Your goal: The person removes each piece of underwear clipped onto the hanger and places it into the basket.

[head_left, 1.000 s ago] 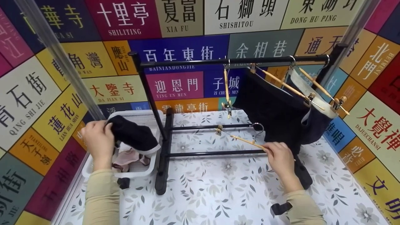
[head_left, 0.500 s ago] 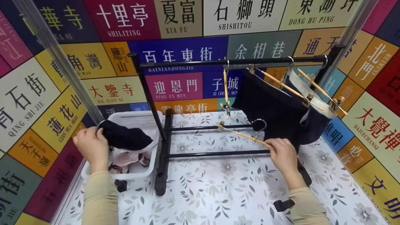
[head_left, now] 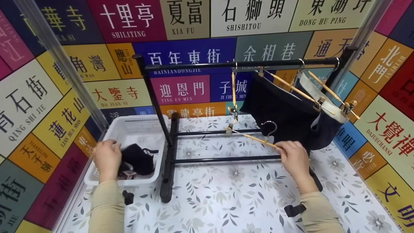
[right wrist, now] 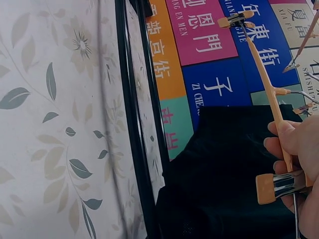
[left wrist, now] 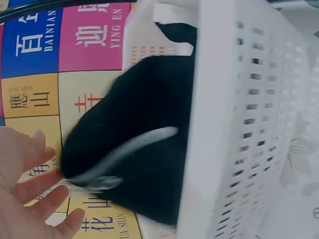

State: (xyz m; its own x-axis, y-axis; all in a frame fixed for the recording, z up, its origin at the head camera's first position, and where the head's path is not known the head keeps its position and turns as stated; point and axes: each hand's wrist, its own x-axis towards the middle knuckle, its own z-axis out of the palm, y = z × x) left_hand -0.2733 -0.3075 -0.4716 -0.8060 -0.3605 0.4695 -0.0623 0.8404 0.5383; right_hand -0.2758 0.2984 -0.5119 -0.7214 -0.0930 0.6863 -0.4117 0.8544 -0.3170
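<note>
My left hand (head_left: pixel 107 158) is over the left side of a white plastic basket (head_left: pixel 134 124). In the left wrist view its fingers are spread and loosely bent, holding nothing. A dark garment (left wrist: pixel 134 129) with a pale edge strip is blurred just beyond the fingertips, partly inside the basket. The head view shows this dark garment (head_left: pixel 139 158) lying over a bit of pink cloth (head_left: pixel 128 175). My right hand (head_left: pixel 294 160) pinches one end of a wooden clip hanger (head_left: pixel 255 139), its metal hook upward. The hanger's clips (right wrist: pixel 271 188) carry no cloth.
A black clothes rack (head_left: pixel 200 64) stands on the floral-patterned surface (head_left: pixel 226 200). Dark shorts (head_left: pixel 275 100) and another dark garment with a pale waistband (head_left: pixel 331 111) hang from it on clip hangers. A bare clip hanger (head_left: pixel 234 90) hangs left of them. Lettered walls surround the space.
My left hand held the dark garment up over the basket, then let it go; the garment has dropped in, covering most of the pink cloth. The right hand still holds the hanger, barely shifted.
</note>
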